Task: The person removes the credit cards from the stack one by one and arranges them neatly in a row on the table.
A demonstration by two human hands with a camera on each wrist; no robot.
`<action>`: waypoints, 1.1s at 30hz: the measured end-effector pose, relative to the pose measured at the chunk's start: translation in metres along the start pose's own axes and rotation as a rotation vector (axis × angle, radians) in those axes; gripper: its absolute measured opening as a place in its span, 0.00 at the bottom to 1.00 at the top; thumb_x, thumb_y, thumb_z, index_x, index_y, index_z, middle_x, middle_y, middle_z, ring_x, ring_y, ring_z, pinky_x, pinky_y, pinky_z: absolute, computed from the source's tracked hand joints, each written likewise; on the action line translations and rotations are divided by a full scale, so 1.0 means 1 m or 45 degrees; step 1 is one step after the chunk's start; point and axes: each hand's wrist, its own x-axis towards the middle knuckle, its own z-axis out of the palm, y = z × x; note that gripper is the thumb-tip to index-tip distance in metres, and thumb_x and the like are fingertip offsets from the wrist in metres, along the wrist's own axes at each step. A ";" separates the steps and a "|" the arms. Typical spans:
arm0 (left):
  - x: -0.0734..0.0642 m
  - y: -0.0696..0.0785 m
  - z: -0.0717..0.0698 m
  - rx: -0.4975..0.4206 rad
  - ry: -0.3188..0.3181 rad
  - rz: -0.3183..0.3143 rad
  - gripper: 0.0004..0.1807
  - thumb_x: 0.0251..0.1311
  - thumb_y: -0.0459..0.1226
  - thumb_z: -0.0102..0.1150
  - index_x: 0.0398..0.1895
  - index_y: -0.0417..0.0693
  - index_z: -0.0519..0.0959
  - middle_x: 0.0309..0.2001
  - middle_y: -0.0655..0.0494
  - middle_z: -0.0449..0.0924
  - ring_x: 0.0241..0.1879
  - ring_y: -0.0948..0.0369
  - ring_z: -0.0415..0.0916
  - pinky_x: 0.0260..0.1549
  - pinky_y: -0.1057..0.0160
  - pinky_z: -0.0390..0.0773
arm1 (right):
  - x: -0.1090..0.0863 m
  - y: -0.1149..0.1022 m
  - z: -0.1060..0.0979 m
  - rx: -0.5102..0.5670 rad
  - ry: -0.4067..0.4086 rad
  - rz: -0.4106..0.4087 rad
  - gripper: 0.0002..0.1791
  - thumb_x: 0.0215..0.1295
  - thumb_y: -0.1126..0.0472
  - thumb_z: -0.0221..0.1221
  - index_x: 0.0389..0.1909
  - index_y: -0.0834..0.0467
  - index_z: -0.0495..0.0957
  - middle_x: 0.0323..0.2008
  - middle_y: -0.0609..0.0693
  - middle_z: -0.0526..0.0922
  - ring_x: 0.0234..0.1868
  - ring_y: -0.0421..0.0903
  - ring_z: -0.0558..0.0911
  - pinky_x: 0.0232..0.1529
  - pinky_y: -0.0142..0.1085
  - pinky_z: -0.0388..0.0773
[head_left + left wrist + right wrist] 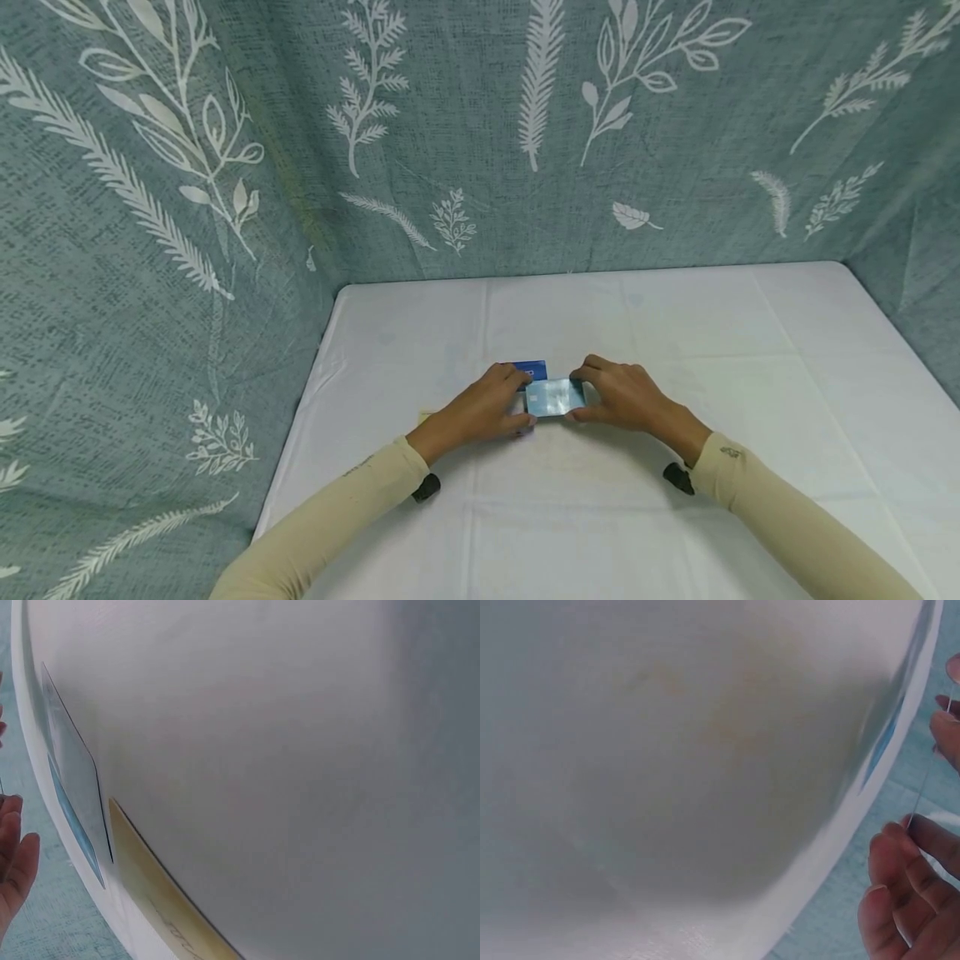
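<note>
Here's the light blue card [553, 398], centre of the head view: your left hand [491, 406] has its fingers pinching one end, your right hand [622, 396] the other! A dark blue card [536, 367] peeks out just above it; bottom left of the left-wrist view, a yellowish card [165, 889] lies on your white worktop [600, 533].
</note>
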 end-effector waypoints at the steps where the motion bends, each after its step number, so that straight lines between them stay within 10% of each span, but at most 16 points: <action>1: 0.000 0.000 0.001 0.005 0.001 0.003 0.32 0.62 0.48 0.68 0.62 0.38 0.73 0.57 0.44 0.75 0.59 0.51 0.72 0.58 0.55 0.76 | -0.001 0.000 0.000 0.000 0.000 0.000 0.33 0.51 0.38 0.73 0.50 0.58 0.84 0.42 0.49 0.83 0.27 0.36 0.74 0.22 0.28 0.68; 33: 0.002 0.011 0.009 0.097 0.038 0.047 0.31 0.59 0.50 0.70 0.58 0.39 0.77 0.50 0.50 0.77 0.48 0.58 0.72 0.48 0.62 0.77 | -0.018 -0.001 -0.001 0.000 0.013 0.013 0.32 0.50 0.39 0.74 0.50 0.57 0.84 0.43 0.49 0.83 0.30 0.37 0.79 0.23 0.29 0.71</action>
